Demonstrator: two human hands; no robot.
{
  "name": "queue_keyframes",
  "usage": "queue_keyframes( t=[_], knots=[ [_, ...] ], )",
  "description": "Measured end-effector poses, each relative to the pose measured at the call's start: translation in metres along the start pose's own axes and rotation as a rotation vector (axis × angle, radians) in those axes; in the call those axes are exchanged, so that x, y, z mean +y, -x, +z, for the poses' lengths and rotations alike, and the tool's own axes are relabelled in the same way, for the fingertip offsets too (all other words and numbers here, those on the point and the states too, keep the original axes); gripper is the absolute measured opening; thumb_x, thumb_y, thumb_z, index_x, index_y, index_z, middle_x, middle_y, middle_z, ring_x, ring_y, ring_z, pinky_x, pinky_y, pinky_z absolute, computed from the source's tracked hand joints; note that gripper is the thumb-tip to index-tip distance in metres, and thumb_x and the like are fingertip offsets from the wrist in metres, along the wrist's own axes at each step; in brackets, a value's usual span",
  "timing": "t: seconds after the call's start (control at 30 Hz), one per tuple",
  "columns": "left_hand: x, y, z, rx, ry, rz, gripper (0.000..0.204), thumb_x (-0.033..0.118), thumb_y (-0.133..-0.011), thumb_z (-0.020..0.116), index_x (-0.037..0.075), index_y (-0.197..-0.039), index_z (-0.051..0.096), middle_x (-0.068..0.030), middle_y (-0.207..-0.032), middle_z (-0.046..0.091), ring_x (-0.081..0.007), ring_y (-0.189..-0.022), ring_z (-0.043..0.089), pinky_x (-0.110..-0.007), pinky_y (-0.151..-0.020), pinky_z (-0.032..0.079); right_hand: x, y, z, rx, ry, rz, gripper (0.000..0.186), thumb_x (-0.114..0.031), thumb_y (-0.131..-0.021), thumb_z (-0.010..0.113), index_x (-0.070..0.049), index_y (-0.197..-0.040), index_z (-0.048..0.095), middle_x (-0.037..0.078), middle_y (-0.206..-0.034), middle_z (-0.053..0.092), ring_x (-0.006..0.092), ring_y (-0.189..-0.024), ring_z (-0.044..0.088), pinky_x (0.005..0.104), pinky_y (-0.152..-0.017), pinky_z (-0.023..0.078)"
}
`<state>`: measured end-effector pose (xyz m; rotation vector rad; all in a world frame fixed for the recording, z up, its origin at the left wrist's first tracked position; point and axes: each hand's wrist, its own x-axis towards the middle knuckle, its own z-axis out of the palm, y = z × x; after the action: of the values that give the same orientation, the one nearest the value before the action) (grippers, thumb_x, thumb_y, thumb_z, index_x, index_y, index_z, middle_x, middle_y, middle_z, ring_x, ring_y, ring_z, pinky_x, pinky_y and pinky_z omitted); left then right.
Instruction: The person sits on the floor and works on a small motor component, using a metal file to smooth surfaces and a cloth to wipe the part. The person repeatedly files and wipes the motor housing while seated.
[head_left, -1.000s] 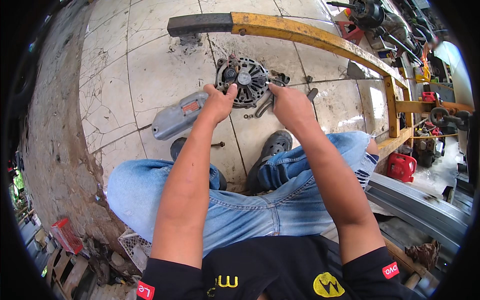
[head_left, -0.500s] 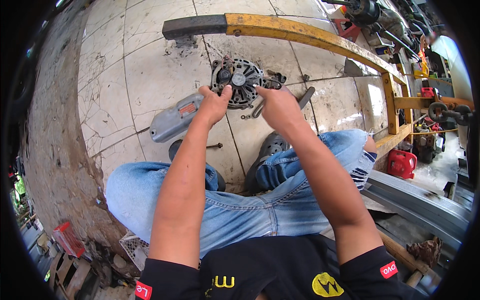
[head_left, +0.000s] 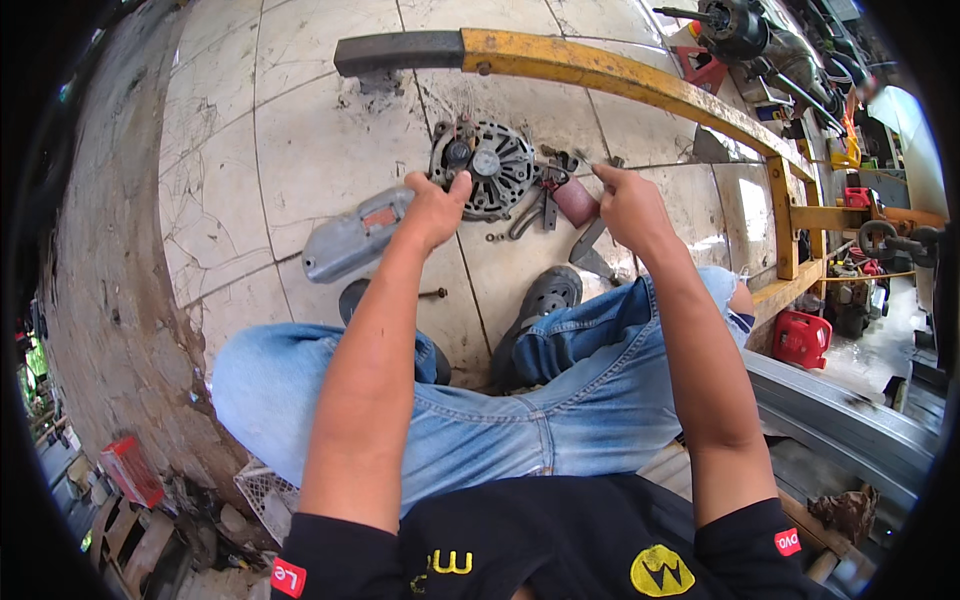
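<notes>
The left hand [head_left: 436,215] is held low at the near left edge of a round slotted metal housing [head_left: 487,162], its thumb and forefinger spread apart, the thumb laid against the rim; whether the rim is pinched cannot be told. The right hand [head_left: 638,212] is held to the right of the housing, clear of it, with the forefinger pointed far and left and the other fingers curled; a thin blurred piece [head_left: 584,156] is seen just beyond the fingertip, but whether it is gripped cannot be told.

The housing is set on the tiled floor [head_left: 330,120], slotted face up, far of the shoes. Close to the right hand a maroon block [head_left: 575,202] is seen, with a flat grey tool [head_left: 592,255] nearer and a curved dark piece [head_left: 525,223] to the left. On the left, a long grey metal cover [head_left: 355,237] is laid beside the left hand.

The work is judged to be partway: small nuts [head_left: 496,238] and a bolt [head_left: 435,293] are left loose on the near side, while the housing appears assembled. Whether these are parts of it, and how much remains, cannot be told.
</notes>
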<state>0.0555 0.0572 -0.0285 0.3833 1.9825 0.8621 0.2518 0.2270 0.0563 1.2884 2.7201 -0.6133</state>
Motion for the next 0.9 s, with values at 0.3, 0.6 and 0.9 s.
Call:
queue_keyframes(
  t=[0.3, 0.6, 0.9],
  knots=[
    [-0.006, -0.003, 0.002, -0.004, -0.002, -0.041, 0.083, 0.054, -0.096, 0.05, -0.011, -0.132, 0.013, -0.0376, -0.121, 0.057, -0.0417, -0.113, 0.061, -0.04, -0.097, 0.046, -0.017, 0.003, 0.004, -0.094, -0.026, -0.012, 0.034, -0.012, -0.091, 0.054, -0.011, -0.122, 0.068, 0.026, -0.093, 0.068, 0.0399, -0.088, 0.067, 0.0437, -0.081, 0.052],
    [-0.017, -0.023, 0.007, 0.066, -0.036, 0.016, 0.073, 0.055, -0.097, 0.049, -0.003, -0.129, 0.018, -0.0189, -0.095, 0.058, -0.0216, -0.074, 0.059, -0.036, -0.055, 0.05, -0.008, -0.003, 0.019, -0.06, 0.032, -0.179, 0.036, -0.014, -0.09, 0.055, -0.017, -0.124, 0.068, 0.02, -0.09, 0.07, 0.0382, -0.084, 0.067, 0.0468, -0.077, 0.053],
    [-0.015, -0.023, 0.006, 0.05, 0.001, 0.02, 0.076, 0.055, -0.098, 0.049, -0.003, -0.131, 0.015, -0.0228, -0.104, 0.06, -0.0231, -0.076, 0.061, -0.036, -0.056, 0.05, 0.003, -0.004, 0.035, -0.037, -0.077, -0.303, 0.04, -0.012, -0.087, 0.056, -0.021, -0.125, 0.068, 0.02, -0.092, 0.069, 0.0384, -0.085, 0.067, 0.0463, -0.077, 0.053]
  ],
)
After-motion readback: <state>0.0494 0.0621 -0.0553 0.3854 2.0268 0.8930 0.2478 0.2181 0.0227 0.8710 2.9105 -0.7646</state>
